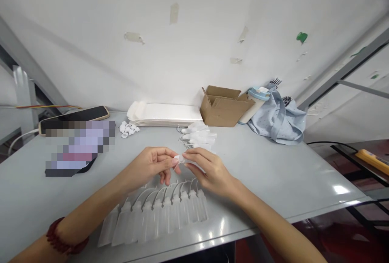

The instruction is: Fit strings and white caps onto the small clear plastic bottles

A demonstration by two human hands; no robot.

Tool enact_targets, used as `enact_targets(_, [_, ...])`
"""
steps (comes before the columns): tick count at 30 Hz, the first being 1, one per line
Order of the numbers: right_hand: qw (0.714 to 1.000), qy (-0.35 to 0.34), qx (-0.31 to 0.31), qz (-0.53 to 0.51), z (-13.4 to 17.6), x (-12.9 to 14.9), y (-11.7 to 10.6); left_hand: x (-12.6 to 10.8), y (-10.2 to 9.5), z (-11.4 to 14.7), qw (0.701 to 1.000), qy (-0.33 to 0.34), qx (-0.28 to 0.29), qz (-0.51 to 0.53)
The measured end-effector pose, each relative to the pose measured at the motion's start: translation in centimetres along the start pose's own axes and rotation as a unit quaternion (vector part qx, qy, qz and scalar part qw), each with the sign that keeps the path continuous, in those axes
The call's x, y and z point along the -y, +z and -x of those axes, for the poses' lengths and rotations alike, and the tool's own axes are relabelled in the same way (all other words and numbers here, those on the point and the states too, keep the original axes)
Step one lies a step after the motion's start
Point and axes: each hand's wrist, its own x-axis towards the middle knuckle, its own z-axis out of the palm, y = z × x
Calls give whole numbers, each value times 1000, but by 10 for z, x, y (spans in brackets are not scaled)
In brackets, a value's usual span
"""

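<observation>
Between the fingertips of my left hand (158,163) and my right hand (211,169) is a small white plastic piece (178,159). The left thumb and fingers pinch it from one side, and the right fingertips close on its other side. Below my hands, near the table's front edge, lies a row of several translucent plastic tubes (158,218) with thin curved strings at their tops. A pile of similar translucent tubes (199,135) with strings lies beyond my right hand. Beyond my left hand sits a heap of small white pieces (128,129).
Along the wall are a stack of flat white boxes (170,113), an open cardboard box (223,111), a cup with a blue lid (255,101) and a light blue cloth bag (278,119). At the left, a phone (82,116) with a white cable lies beside a blurred-out object (85,145).
</observation>
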Motion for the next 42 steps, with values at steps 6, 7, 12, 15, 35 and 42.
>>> enact_targets(6, [997,-28,28,67,1,1,1,0,2,-2,998,-13,0,-56])
enact_targets(7, [996,-29,35,71,1,1,2,1,2,-2,997,-12,-7,-71])
enact_targets(12, [997,34,44,-47,0,3,1,5,7,2,989,19,-42,-139])
enact_targets(15, [989,83,45,-110,-1,5,1,9,10,3,969,74,-82,-219])
enact_targets(35, [905,320,24,-280,-6,9,5,15,18,4,978,81,-98,-165])
enact_targets(42, [992,97,31,-79,2,8,7,5,18,3,998,-14,-8,63])
